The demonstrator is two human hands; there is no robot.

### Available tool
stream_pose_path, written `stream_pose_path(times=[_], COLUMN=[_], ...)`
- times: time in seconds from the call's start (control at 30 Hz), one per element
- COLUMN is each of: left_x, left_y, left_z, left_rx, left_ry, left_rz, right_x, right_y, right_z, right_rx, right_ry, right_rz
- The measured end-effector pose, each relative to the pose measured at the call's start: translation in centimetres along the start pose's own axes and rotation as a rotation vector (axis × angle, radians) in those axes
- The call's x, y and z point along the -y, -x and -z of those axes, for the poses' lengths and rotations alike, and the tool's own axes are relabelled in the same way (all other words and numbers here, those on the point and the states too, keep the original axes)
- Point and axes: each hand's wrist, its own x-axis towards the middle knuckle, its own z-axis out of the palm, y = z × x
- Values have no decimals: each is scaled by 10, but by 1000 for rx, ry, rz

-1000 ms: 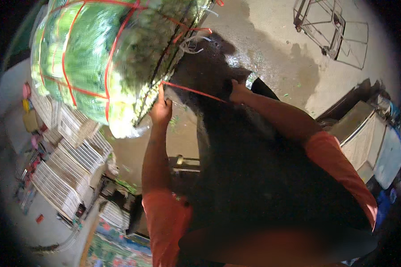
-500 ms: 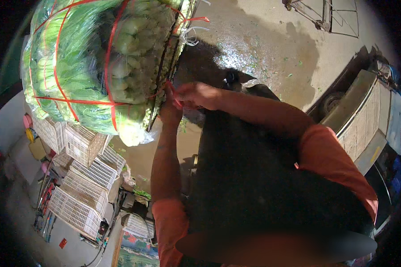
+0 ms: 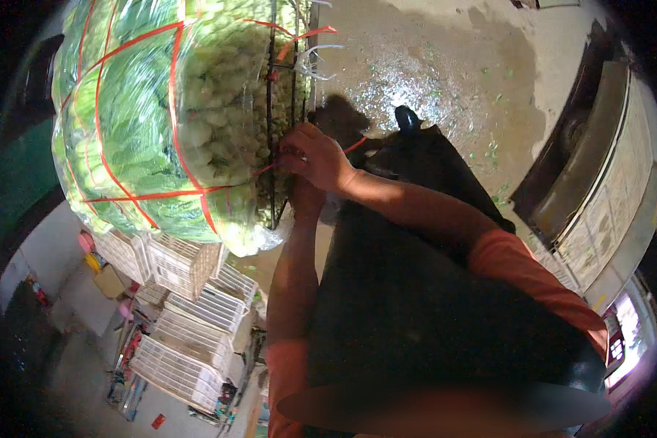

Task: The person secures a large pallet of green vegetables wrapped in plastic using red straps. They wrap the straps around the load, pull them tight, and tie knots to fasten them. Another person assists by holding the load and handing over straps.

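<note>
A large load of leafy green vegetables point(image 3: 135, 124), pale stem ends facing me, is wrapped in clear plastic film and crossed by red plastic twine point(image 3: 175, 95). Thin dark metal bars point(image 3: 271, 109) run along its right side. My right hand point(image 3: 320, 157) is closed at the lower part of these bars, pinching red twine; one length runs left to the load and a loose end sticks out to the right. Just beneath it is my left hand point(image 3: 308, 196), close to the bars, its fingers hidden behind the right hand.
White plastic crates point(image 3: 179, 361) are stacked at the lower left on the floor. Wet ground point(image 3: 431, 87) with scattered leaf bits lies beyond my hands. A flat-bed vehicle or cart point(image 3: 598, 182) stands at the right. White string ends point(image 3: 314, 62) hang off the bars above.
My right hand has turned over and moved up against the bars, covering the left hand's fingers. A red twine end now shows to its right. The whole view has shifted and turned slightly.
</note>
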Motion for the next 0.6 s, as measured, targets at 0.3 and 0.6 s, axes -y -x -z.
stream_pose_path(times=[0.3,0.6], left_x=[13,21], left_y=[-2,-5], left_z=[11,29], left_rx=[13,118], left_ry=[186,399], left_rz=[-93,-105], right_x=[8,-9], right_y=[3,-9], right_z=[-18,-10], right_rx=[-63,-33], right_ry=[135,160], right_rz=[-45,111])
